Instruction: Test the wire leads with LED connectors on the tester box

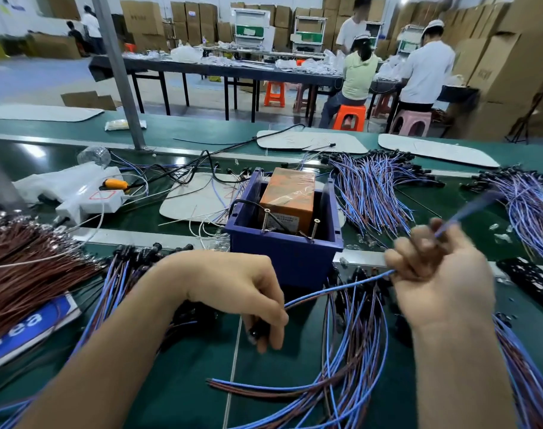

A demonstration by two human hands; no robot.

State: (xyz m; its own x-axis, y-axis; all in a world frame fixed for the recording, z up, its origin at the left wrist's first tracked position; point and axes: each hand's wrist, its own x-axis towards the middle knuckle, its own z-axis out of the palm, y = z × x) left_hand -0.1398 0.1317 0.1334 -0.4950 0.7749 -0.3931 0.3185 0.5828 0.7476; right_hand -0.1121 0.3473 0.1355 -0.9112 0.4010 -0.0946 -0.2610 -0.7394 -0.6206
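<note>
This is a factory assembly floor, part workshop and part warehouse. A long green-matted bench (186, 366) with metal rails runs across the foreground like a production line. It is heaped with bundles of blue and brown wire leads (369, 193) ending in black connectors. On it stands a dark blue plastic bin (282, 255) holding an orange tester box (290, 196). Behind, workers in white shirts and caps (426, 66) sit on orange plastic stools (349, 117) and pink ones at a long dark bench (233, 71) strewn with clear bags of parts. Stacks of brown cardboard cartons (508, 57) line the walls, and a grey steel post (118, 72) rises from the line.
</note>
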